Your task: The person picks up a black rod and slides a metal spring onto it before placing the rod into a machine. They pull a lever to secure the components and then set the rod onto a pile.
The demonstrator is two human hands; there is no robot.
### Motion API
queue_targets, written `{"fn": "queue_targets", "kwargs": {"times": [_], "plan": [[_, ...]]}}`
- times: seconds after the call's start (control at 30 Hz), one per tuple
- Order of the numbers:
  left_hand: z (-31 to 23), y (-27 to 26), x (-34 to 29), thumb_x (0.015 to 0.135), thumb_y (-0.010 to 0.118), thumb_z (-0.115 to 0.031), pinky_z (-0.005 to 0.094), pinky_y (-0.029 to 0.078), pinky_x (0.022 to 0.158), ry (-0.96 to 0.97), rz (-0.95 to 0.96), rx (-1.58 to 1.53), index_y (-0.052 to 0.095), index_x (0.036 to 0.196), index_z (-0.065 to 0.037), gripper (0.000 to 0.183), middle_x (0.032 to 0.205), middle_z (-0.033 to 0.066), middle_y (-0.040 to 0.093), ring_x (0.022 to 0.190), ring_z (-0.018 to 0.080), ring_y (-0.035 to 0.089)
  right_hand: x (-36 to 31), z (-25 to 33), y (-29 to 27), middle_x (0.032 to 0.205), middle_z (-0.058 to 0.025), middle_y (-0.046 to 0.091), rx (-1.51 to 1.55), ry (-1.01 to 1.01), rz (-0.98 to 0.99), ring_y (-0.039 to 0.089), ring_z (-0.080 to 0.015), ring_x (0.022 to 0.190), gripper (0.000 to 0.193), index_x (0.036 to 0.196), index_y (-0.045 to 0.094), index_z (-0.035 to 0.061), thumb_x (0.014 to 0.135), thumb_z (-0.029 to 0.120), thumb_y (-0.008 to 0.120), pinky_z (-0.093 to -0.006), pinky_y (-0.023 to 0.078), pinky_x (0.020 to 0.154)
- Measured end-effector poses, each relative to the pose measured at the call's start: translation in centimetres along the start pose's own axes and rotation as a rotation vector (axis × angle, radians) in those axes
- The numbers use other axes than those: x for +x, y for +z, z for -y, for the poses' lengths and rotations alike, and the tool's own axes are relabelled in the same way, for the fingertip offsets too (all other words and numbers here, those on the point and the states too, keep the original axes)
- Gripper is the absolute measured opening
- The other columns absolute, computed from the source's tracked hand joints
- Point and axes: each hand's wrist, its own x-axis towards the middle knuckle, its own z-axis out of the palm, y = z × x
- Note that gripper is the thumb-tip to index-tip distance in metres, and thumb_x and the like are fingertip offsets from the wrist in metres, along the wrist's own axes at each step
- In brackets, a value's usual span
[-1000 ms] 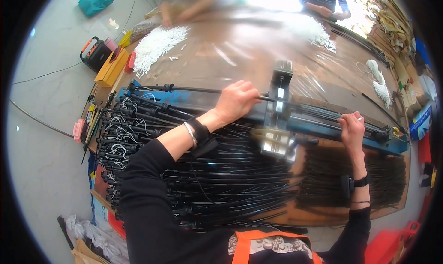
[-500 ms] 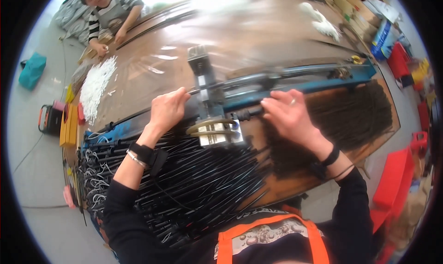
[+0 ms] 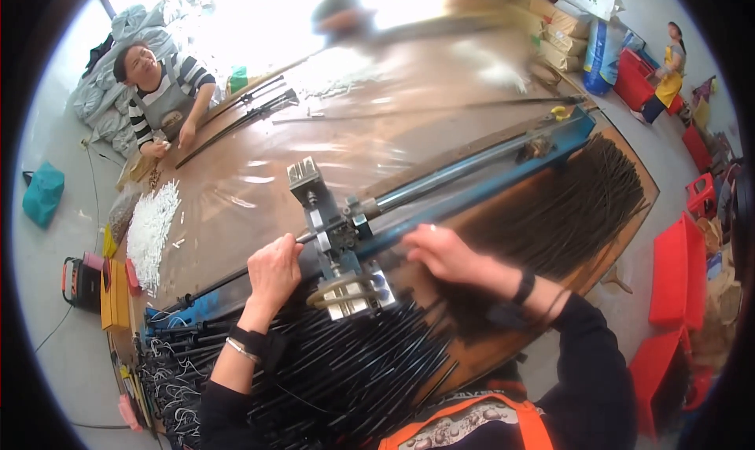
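Note:
My left hand (image 3: 275, 267) is closed around a short metal handle (image 3: 314, 234) at the side of a clamp-like machine (image 3: 338, 249). This machine has a metal block, a cylinder and a looped hose, and it sits on a long blue rail (image 3: 480, 194). Just right of the machine, my right hand (image 3: 442, 252) has its fingers curled together in front of the rail. Whatever those fingers hold, if anything, is hidden and blurred. A heap of black rods (image 3: 346, 363), several with white cords at their left ends, lies below the machine.
A bundle of thin dark rods (image 3: 574, 206) lies right of the rail. White small pieces (image 3: 151, 234) are piled on the table's left, beside a yellow box (image 3: 115, 294). Across the table sits a co-worker (image 3: 169, 96). Red bins (image 3: 678, 273) stand at the right; another person (image 3: 668, 72) is farther back.
The view has shifted, so the machine appears lower and farther left. My right hand has come nearer the machine, its fingers more curled. The dark fitting beside the metal block no longer shows.

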Motion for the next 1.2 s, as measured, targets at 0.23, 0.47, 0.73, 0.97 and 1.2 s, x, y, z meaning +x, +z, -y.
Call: {"fn": "queue_targets", "kwargs": {"times": [0.23,0.47,0.73,0.97,1.2], "plan": [[4.2,-0.1,1.8,0.085,0.061,-0.010,0.0426,0.049,0.063,0.281,-0.053,0.119,0.056,0.085,-0.009,0.005,0.081,0.0101,0.060,0.075,0.0296,0.061,-6.4,7.5,-5.5,0.074,-0.0090,0.059,-0.481,-0.011,0.550,0.058,-0.0271,0.076,0.024,0.084,0.059,0.0056,0.077,0.025,0.072,-0.0405,0.044,0.067],[5.5,-4.5,1.1,0.089,0.061,-0.018,0.0426,0.045,0.077,0.151,-0.289,0.663,0.065,0.105,-0.014,0.017,0.095,0.0088,0.066,0.091,0.0267,0.062,-12.4,10.2,-3.3,0.080,-0.0073,0.061,-0.470,-0.119,0.595,0.060,-0.0256,0.077,0.022,0.091,0.057,0.0066,0.069,0.006,0.060,-0.0382,0.046,0.065],[-15.6,-4.6,-11.5,0.078,0.064,-0.010,0.0369,0.043,0.071,0.078,0.197,-0.025,0.063,0.080,-0.013,0.003,0.078,0.0039,0.055,0.079,0.0234,0.055,-10.8,7.9,-3.9,0.084,-0.0122,0.063,0.039,0.323,0.487,0.065,-0.0306,0.076,0.028,0.105,0.061,0.0042,0.077,0.004,0.059,-0.0395,0.053,0.066],[-18.5,-3.0,-13.0,0.079,0.060,-0.010,0.0372,0.042,0.072,0.043,0.155,0.103,0.061,0.082,-0.011,0.004,0.085,0.0047,0.055,0.084,0.0233,0.054,-9.7,6.1,-4.7,0.088,-0.0135,0.068,0.026,0.287,0.459,0.067,-0.0274,0.079,0.017,0.103,0.068,0.0020,0.090,0.011,0.064,-0.0348,0.053,0.071],[-20.8,0.2,-13.1,0.077,0.059,-0.010,0.0387,0.043,0.071,-0.179,0.267,0.092,0.058,0.086,-0.010,0.008,0.086,0.0068,0.055,0.084,0.0250,0.054,-7.8,4.5,-3.7,0.082,-0.0132,0.068,0.022,0.380,0.362,0.066,-0.0222,0.074,0.019,0.101,0.067,0.0002,0.094,0.017,0.062,-0.0313,0.051,0.068]]}}
